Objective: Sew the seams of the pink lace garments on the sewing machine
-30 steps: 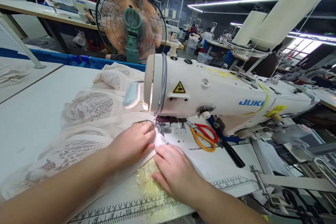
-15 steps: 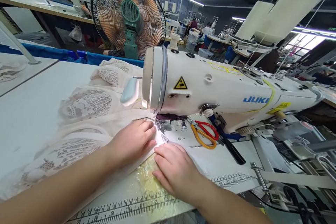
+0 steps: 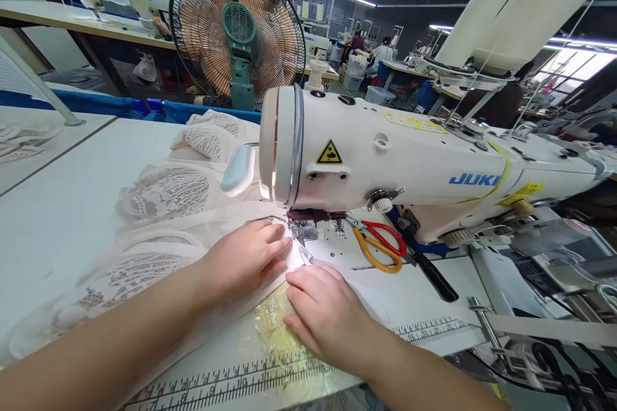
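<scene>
- We see the left hand (image 3: 248,257) palm down on white cloth (image 3: 219,234), fingers close together (we cannot tell whether it pinches the cloth).
- Our right hand (image 3: 332,314) lies just beside it, fingers together and slightly bent, fingertips at the cloth's near edge; its grip is hidden from us.
- The cloth runs beneath the left hand to the presser foot (image 3: 293,226), just ahead of that hand's fingertips.
- Lace pieces (image 3: 171,196) spread over the bench (image 3: 72,205), ahead and to the left of the left hand.
- The sewing machine (image 3: 361,148) stands beyond both hands, reaching off to the right.
- Ahead and right of the right hand, we have scissors (image 3: 385,269) with red and yellow handles, and a black handle (image 3: 435,277) near them.
- Ruler markings (image 3: 265,376) run on the near side of both hands.
- Well beyond the left hand is a fan (image 3: 240,26).
</scene>
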`<state>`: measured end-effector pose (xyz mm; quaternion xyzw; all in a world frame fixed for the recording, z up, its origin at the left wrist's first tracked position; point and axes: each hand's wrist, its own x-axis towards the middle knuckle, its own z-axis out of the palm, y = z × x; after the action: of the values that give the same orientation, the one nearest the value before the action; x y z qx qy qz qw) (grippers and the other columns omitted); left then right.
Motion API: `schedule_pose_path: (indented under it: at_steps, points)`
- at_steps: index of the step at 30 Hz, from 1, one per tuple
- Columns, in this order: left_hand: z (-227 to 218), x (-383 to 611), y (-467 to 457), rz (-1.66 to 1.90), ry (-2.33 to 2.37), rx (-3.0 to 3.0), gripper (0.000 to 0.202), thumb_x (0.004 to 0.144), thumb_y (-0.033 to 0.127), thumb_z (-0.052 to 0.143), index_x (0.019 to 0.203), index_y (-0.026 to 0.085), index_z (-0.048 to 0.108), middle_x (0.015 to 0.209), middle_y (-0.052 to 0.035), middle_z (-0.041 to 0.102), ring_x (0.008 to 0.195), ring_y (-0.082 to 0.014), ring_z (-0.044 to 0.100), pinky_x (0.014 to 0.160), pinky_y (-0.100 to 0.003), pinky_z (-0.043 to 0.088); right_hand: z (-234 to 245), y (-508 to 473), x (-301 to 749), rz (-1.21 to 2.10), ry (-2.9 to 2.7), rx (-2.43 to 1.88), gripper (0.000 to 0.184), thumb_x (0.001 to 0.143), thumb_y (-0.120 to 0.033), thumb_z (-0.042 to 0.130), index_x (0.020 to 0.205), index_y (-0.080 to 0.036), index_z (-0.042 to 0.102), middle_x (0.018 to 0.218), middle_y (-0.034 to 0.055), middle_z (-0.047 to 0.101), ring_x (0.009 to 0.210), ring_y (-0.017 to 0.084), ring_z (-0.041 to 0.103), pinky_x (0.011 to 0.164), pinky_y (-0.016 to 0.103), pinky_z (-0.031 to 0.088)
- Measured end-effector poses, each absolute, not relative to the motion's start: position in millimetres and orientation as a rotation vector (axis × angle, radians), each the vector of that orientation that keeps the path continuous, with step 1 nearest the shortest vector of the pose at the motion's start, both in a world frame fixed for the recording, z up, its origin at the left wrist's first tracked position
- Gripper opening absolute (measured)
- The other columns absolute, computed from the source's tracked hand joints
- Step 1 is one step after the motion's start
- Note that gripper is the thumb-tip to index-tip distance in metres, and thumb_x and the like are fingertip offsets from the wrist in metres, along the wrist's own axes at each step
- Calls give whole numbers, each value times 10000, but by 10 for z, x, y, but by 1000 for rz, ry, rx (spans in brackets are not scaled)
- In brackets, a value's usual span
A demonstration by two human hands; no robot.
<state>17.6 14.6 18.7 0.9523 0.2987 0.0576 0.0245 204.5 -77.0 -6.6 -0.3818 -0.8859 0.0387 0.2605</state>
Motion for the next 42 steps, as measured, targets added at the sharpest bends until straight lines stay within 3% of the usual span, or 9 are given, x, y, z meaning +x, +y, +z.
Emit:
schedule_pose_path:
  at_steps: [13,20,25,31,34,38,42]
  points:
    - [178,153,188,133,931,3004,246,901,264,495,1076,160,634,1103,-130,640,957,-285,595,764,-409,534,-65,-764,2037,70,-2402,-1061,115,854,-213,539,893,-132,611,1089,108,645,1000,257,577,883,396,478]
    - [282,184,262,111,915,3073,280,921,266,458,1098,152,643,1030,-120,668,866,-265,618,709,-397,550,-106,-756,2033,17,-2402,-1100,200,869,-259,561,975,-103,630,1190,120,626,1105,262,549,963,406,463]
    - [229,190,20,265,844,3082,251,911,194,451,848,135,687,930,-114,687,829,-240,639,703,-368,561,-104,-744,2033,3,-2389,-1100,234,889,-270,545,1006,-90,639,1185,130,632,1113,267,552,955,409,478]
    - [-43,19,-229,628,636,3270,357,928,111,351,1163,48,612,1229,-154,634,1143,-243,571,935,-353,515,-118,-737,2046,63,-2401,-1106,290,907,-283,519,1056,-60,630,1218,150,616,1157,284,539,993,412,468]
    - [-58,-68,-97,636,532,3265,376,952,113,309,1207,94,585,1233,-107,644,1129,-200,583,905,-319,530,-125,-740,2052,70,-2403,-1114,302,918,-286,507,1067,-53,630,1265,162,592,1197,295,519,1003,410,466]
    - [-7,-114,120,617,412,3242,365,965,149,306,1189,146,595,1218,-76,658,1083,-207,610,864,-358,543,-115,-734,2058,57,-2392,-1105,299,916,-286,508,1060,-54,632,1246,171,601,1197,291,518,992,396,475]
    - [-47,-165,258,526,353,3211,373,955,159,331,1244,188,565,1270,-56,629,1128,-212,583,920,-384,502,-102,-721,2065,75,-2410,-1106,289,908,-292,518,1033,-60,637,1238,164,605,1188,287,517,1003,400,464]
